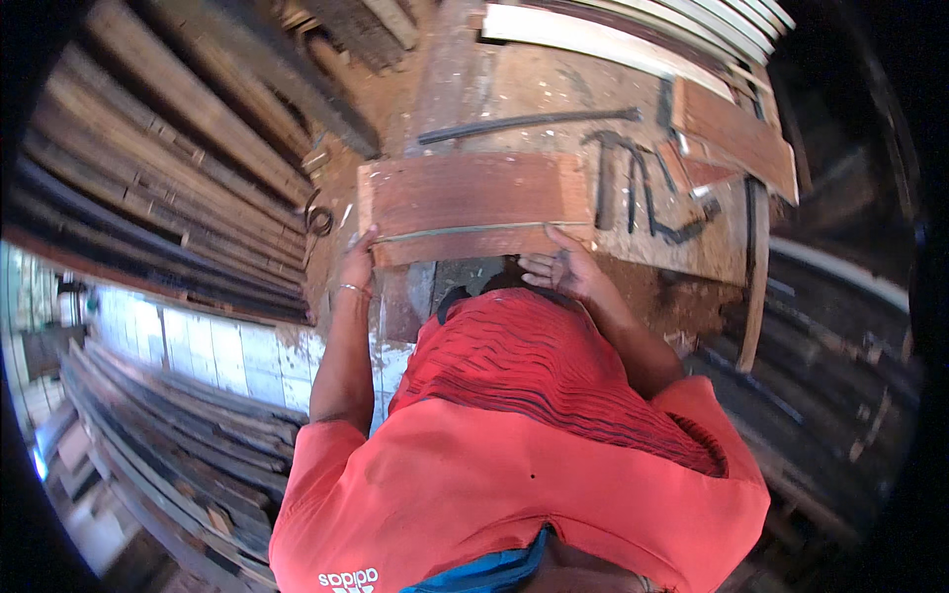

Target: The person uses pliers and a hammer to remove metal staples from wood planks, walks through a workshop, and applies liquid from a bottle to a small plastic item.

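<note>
A reddish-brown wooden board [465, 193], with a thin pale greenish line running along its length, is held crosswise in front of me. My left hand [360, 261] grips its near left corner, thumb on top. At the near right edge, my right hand [565, 269] has its thumb on the board and its other fingers below the edge, pointing left. Beyond the board, a long dark bar [524, 126] lies on the worktable [554, 84]. A hammer [605, 178] lies just right of the board, beside dark long-handled pincers [645, 188].
Long planks [148, 128] are stacked at the left, with more timber [168, 425] below them. Several short brown boards [736, 128] sit at the table's right side. White-edged strips [613, 44] lie at the far edge. A dark tool [687, 229] rests near the right corner.
</note>
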`<state>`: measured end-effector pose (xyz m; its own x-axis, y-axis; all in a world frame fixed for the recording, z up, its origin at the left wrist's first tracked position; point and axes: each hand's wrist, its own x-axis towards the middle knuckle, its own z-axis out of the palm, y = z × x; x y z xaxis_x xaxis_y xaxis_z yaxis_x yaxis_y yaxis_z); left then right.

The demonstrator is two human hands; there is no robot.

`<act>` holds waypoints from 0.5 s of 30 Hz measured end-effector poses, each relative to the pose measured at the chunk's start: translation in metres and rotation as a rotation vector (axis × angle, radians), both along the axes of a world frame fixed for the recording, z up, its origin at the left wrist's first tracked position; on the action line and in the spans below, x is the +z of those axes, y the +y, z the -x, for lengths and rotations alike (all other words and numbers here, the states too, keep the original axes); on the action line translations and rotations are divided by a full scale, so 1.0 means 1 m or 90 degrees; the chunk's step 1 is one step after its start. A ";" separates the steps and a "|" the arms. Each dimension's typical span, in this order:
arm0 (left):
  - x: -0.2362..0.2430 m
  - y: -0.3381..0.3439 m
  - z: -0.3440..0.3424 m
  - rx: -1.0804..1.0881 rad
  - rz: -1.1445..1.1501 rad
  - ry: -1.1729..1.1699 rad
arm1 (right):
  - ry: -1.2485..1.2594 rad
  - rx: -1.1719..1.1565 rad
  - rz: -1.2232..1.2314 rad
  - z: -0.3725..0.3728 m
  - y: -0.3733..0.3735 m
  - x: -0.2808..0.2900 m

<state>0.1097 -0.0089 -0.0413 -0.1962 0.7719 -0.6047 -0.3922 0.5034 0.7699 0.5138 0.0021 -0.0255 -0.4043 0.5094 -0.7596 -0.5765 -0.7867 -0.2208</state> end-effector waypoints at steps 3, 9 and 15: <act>-0.030 0.020 0.017 -0.027 -0.019 0.028 | -0.113 0.140 0.004 -0.001 -0.011 -0.002; -0.033 0.037 0.011 -0.028 -0.230 0.756 | -0.580 0.136 -0.287 -0.046 -0.015 0.020; 0.023 0.077 -0.090 -0.339 -0.500 0.857 | -1.335 0.117 -0.454 -0.100 0.065 -0.065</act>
<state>0.1995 0.0678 -0.0179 0.1476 0.9366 0.3178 0.8070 -0.2998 0.5088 0.6143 0.0670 -0.0905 0.4347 0.8786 0.1975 0.8448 -0.3219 -0.4274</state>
